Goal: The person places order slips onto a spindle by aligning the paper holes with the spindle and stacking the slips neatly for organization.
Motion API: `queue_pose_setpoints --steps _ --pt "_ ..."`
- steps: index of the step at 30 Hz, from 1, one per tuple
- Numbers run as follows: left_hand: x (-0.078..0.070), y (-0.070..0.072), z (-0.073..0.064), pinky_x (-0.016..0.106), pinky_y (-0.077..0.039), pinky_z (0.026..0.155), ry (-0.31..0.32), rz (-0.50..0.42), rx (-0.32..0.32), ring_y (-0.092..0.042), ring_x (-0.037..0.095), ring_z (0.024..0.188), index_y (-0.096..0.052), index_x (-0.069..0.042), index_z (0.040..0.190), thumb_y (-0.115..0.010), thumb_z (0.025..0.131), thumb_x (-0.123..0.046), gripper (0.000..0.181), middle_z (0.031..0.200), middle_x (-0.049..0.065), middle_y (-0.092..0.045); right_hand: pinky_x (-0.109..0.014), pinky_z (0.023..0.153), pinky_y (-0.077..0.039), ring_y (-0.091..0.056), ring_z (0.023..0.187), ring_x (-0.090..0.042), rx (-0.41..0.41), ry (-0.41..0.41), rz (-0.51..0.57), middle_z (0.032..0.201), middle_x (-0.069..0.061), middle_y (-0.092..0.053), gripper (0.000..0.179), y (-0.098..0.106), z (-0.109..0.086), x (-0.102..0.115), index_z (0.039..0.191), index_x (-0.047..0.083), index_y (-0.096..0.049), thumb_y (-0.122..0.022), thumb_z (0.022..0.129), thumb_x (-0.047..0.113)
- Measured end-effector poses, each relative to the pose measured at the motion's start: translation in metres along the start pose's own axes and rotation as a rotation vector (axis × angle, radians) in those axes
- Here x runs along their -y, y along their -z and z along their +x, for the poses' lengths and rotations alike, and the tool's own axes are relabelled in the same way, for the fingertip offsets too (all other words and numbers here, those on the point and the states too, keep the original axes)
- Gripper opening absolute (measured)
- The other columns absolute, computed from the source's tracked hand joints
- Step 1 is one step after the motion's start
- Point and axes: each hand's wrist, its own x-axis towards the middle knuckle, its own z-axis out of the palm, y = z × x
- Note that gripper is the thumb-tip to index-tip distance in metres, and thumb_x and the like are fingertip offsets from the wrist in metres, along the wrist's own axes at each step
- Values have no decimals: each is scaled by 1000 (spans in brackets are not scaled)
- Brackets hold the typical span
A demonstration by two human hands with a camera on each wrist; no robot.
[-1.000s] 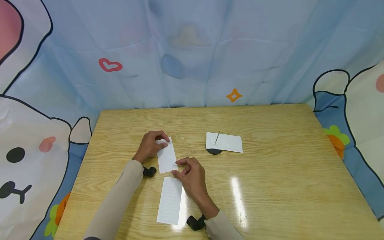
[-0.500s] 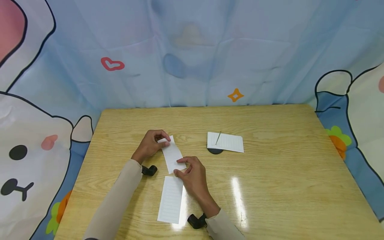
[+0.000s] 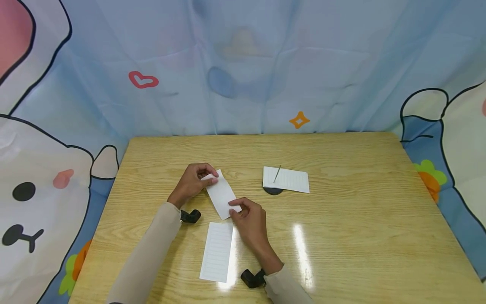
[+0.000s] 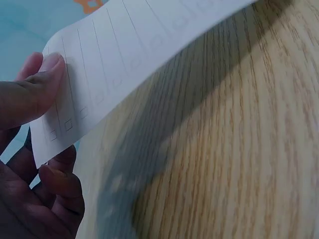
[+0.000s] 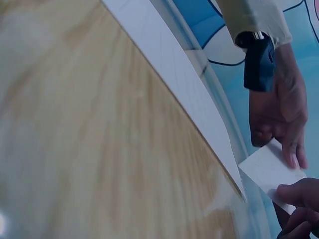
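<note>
A printed blue curtain (image 3: 243, 50) backs the wood-grain worktop (image 3: 360, 232). The left hand (image 3: 192, 181) pinches the far end of a white paper slip (image 3: 221, 195) between thumb and fingers; the right hand (image 3: 250, 219) pinches its near right corner. The slip is slightly bowed, slanting between them above the worktop. A ruled sheet (image 3: 216, 252) lies just nearer. Farther right, ruled cards (image 3: 292, 180) sit on a black base (image 3: 273, 191), mostly hidden under them, a thin rod (image 3: 277, 174) standing up through them. The left wrist view cuts off the slip's other end.
</note>
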Motion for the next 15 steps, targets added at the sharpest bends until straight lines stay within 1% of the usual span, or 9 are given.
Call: queue_pose_setpoints --steps 3,5,9,12,15 --pt "-3 1 -2 27 -52 78 -9 18 4 -64 21 87 -77 -9 99 -82 94 -7 8 102 6 -69 -23 47 -37 -46 51 -10 -55 -2 22 62 -4 -56 21 7 3 -1 100 22 -82 -80 92 4" --pt "-4 2 -3 27 -49 70 -22 35 10 -56 21 78 -78 -9 100 -82 93 -7 8 96 6 -67 -24 47 -36 -46 50 -9 -94 4 42 61 -5 -55 19 11 5 -1 99 22 -81 -80 93 5" --pt "-6 3 -4 26 -47 68 -52 59 30 -53 19 74 -79 -6 100 -84 92 -6 10 87 4 -61 -24 48 -35 -45 51 -11 -154 44 95 64 -9 -56 16 20 8 -1 97 21 -81 -80 94 6" --pt "-7 1 -5 25 -49 69 -57 59 35 -54 18 74 -80 -7 99 -85 91 -7 10 85 2 -61 -24 49 -37 -46 53 -14 -171 64 132 68 -11 -56 13 26 10 0 97 22 -81 -81 94 8" --pt "-9 -1 -6 24 -50 68 -54 31 25 -56 16 72 -79 -7 99 -86 90 -8 11 85 2 -64 -23 50 -37 -47 57 -15 -167 74 160 72 -12 -57 12 32 11 1 98 22 -82 -83 93 11"
